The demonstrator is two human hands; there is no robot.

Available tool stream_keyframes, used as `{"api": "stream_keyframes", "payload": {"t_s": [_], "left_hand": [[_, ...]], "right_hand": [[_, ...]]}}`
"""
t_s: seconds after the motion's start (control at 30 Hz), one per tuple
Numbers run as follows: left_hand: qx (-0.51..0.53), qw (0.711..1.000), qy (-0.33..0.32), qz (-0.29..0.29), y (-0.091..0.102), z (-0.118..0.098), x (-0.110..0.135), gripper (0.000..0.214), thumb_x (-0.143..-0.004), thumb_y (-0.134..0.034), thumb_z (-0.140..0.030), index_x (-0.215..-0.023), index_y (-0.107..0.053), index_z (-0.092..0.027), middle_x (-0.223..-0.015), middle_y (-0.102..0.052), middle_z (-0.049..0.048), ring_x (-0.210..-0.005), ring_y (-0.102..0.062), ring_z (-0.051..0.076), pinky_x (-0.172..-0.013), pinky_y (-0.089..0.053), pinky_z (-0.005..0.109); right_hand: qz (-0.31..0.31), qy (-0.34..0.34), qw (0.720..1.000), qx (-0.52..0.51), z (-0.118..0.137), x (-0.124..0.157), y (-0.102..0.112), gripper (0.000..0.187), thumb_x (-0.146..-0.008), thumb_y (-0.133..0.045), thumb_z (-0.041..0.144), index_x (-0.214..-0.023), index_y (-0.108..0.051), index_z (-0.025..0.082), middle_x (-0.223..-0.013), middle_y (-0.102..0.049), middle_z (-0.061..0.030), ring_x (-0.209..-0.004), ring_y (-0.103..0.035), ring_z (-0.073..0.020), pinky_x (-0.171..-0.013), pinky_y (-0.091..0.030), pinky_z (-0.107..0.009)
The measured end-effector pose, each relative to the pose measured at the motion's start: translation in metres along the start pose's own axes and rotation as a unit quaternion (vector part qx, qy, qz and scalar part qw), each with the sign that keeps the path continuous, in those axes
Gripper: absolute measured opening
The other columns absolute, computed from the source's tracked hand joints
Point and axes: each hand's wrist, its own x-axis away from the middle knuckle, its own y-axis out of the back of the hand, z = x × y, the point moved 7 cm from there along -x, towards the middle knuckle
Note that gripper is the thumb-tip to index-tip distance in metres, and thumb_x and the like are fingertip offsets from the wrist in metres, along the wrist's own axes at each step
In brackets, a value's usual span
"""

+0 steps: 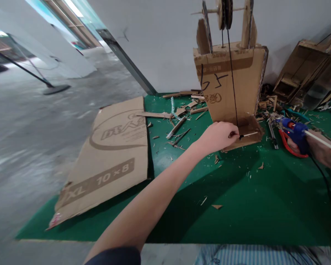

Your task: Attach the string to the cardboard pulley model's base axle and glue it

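My left hand (219, 136) reaches across the green mat and pinches a thin stick (248, 134) at the end of a black string (233, 84). The string hangs down from a spool (225, 13) on an axle atop a tall cardboard tower (226, 84). The stick lies over the tower's cardboard base (248, 138). My right hand (324, 152) at the right edge grips a blue glue gun (295, 133) with a red trigger and a white glue stick poking out its back.
A large flat cardboard sheet (107, 158) lies at the mat's left edge. Cardboard scraps and sticks (182, 117) litter the green mat (237, 206). More cardboard pieces (300, 70) lean on the wall at right. A utility knife (273, 134) lies beside the tower.
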Motion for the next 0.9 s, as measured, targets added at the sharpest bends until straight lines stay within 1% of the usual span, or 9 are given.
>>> {"api": "stream_keyframes", "payload": {"t_s": [0.1,0.13,0.2,0.3,0.33,0.4,0.5,0.67,0.9], "left_hand": [[-0.011,1.000,0.009,0.003,0.000,0.000,0.000,0.026,-0.090,-0.046,-0.026,-0.091,-0.071,-0.019,-0.097,-0.073,0.0044,-0.083,-0.064,0.017,-0.070,-0.046,0.028],[-0.014,1.000,0.011,0.005,0.000,0.000,0.000,0.025,-0.089,-0.047,-0.026,-0.090,-0.071,-0.019,-0.098,-0.073,0.0041,-0.084,-0.064,0.017,-0.070,-0.046,0.029],[-0.014,1.000,0.006,0.012,0.000,0.000,0.000,0.023,-0.088,-0.049,-0.025,-0.091,-0.071,-0.019,-0.098,-0.073,0.0036,-0.085,-0.063,0.017,-0.070,-0.045,0.028],[-0.005,1.000,-0.010,0.024,0.000,0.000,0.001,0.020,-0.085,-0.052,-0.023,-0.093,-0.070,-0.019,-0.098,-0.073,0.0029,-0.083,-0.063,0.016,-0.069,-0.044,0.027],[-0.004,1.000,-0.013,0.027,0.000,0.000,0.002,0.020,-0.085,-0.052,-0.023,-0.094,-0.070,-0.019,-0.097,-0.073,0.0028,-0.082,-0.063,0.016,-0.068,-0.044,0.027],[-0.004,0.999,-0.010,0.030,-0.001,0.001,0.002,0.020,-0.085,-0.052,-0.022,-0.094,-0.070,-0.018,-0.094,-0.073,0.0031,-0.079,-0.064,0.015,-0.067,-0.044,0.027],[-0.003,1.000,-0.003,0.023,-0.002,0.002,0.002,0.020,-0.085,-0.052,-0.021,-0.093,-0.070,-0.018,-0.092,-0.074,0.0035,-0.076,-0.063,0.015,-0.066,-0.044,0.027],[0.004,1.000,-0.005,0.018,-0.002,0.002,0.002,0.021,-0.086,-0.052,-0.019,-0.093,-0.072,-0.018,-0.092,-0.074,0.0037,-0.077,-0.063,0.015,-0.066,-0.045,0.027],[0.029,0.999,-0.023,0.018,-0.003,0.003,0.002,0.023,-0.087,-0.051,-0.018,-0.094,-0.073,-0.016,-0.092,-0.074,0.0047,-0.078,-0.064,0.015,-0.071,-0.046,0.026]], "right_hand": [[-0.047,-0.005,0.987,0.154,-0.004,-0.005,0.013,0.106,-0.057,-0.056,0.091,-0.138,-0.045,0.023,-0.119,-0.059,-0.0183,-0.099,-0.057,-0.0346,-0.078,-0.047,-0.043],[-0.070,-0.004,0.972,0.224,-0.004,-0.007,0.018,0.109,-0.060,-0.055,0.090,-0.143,-0.040,0.021,-0.128,-0.056,-0.0207,-0.109,-0.055,-0.0386,-0.085,-0.047,-0.046],[-0.106,-0.021,0.925,0.363,-0.004,-0.009,0.024,0.111,-0.066,-0.055,0.087,-0.149,-0.032,0.017,-0.140,-0.050,-0.0244,-0.120,-0.051,-0.0441,-0.093,-0.044,-0.050],[-0.113,-0.070,0.846,0.516,-0.008,-0.012,0.026,0.112,-0.070,-0.059,0.080,-0.154,-0.024,0.014,-0.140,-0.050,-0.0273,-0.115,-0.055,-0.0471,-0.086,-0.046,-0.052],[-0.107,-0.081,0.827,0.546,-0.010,-0.012,0.025,0.111,-0.071,-0.059,0.079,-0.154,-0.024,0.013,-0.136,-0.053,-0.0280,-0.111,-0.058,-0.0471,-0.082,-0.047,-0.052],[-0.091,-0.086,0.804,0.581,-0.015,-0.013,0.022,0.111,-0.072,-0.058,0.079,-0.152,-0.026,0.010,-0.126,-0.059,-0.0295,-0.104,-0.060,-0.0471,-0.077,-0.048,-0.052],[-0.089,-0.071,0.788,0.605,-0.021,-0.013,0.022,0.111,-0.070,-0.057,0.081,-0.150,-0.031,0.007,-0.116,-0.062,-0.0288,-0.099,-0.061,-0.0469,-0.074,-0.048,-0.056],[-0.089,-0.041,0.771,0.630,-0.030,-0.013,0.024,0.111,-0.069,-0.055,0.082,-0.149,-0.033,0.008,-0.119,-0.061,-0.0273,-0.102,-0.059,-0.0481,-0.075,-0.049,-0.058],[-0.100,-0.079,0.748,0.651,-0.031,-0.013,0.017,0.114,-0.073,-0.038,0.088,-0.151,-0.028,0.005,-0.121,-0.057,-0.0299,-0.109,-0.055,-0.0485,-0.078,-0.049,-0.053]]}}
